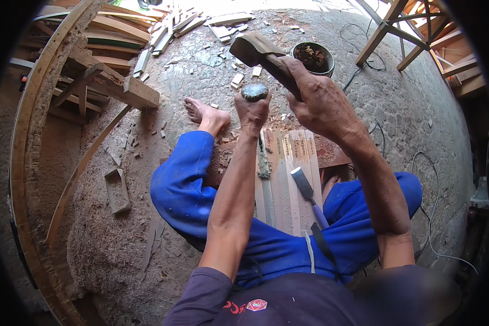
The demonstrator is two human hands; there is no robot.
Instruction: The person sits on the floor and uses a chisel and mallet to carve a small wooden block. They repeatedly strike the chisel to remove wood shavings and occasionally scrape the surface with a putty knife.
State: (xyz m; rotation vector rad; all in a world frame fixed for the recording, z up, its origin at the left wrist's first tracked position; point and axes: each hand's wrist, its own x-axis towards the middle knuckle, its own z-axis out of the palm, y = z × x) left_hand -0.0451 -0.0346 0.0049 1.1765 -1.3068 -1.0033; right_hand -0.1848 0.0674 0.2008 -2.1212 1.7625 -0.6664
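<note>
My left hand [251, 112] is closed around an upright chisel [254, 93]. Only the worn, rounded butt of its handle shows above the fist; the blade is hidden. In my right hand [321, 103] is a wooden mallet [258, 51], raised above and beyond the chisel, its head apart from the butt. Below the hands, several wooden strips [280, 187] lie side by side between my legs, with a row of dark marks or cuts near their far end. A second chisel [303, 186], with a wide blade and purple handle, rests on the strips near my right thigh.
A black bucket [325, 54] of shavings stands beyond my right hand. Offcuts [174, 30] lie scattered at the far left. A small wooden frame [117, 191] sits on the shaving-covered floor. Timber [114, 81] stands left; a wooden stand [388, 27] and cables are right.
</note>
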